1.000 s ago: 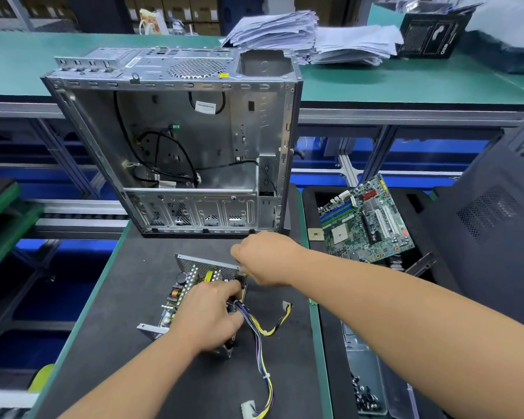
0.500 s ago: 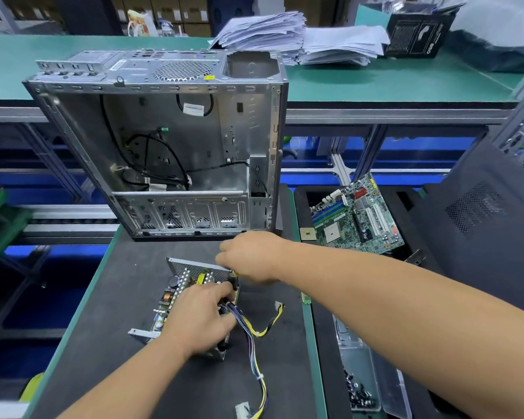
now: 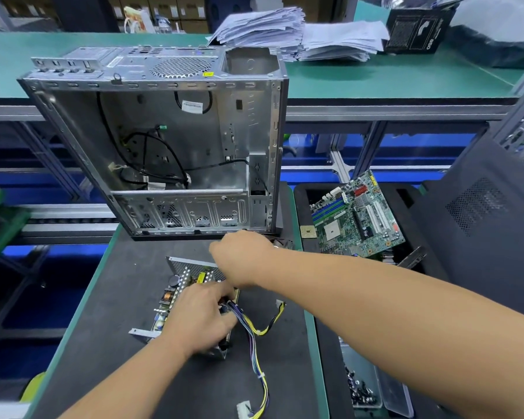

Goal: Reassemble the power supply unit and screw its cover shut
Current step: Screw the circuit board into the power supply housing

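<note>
While the power supply unit (image 3: 176, 300) is lying uncovered on the bench (image 3: 127, 297) in front of the empty computer case (image 3: 176, 152), the left hand (image 3: 198, 320) is gripping its near side by the cable bundle (image 3: 254, 337), and the right hand (image 3: 242, 257) is hovering over its far edge, its grip impossible to tell.

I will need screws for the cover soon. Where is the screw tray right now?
In the head view the clear screw tray sits at the lower right, off the black mat, below the motherboard and under the right forearm.
</note>
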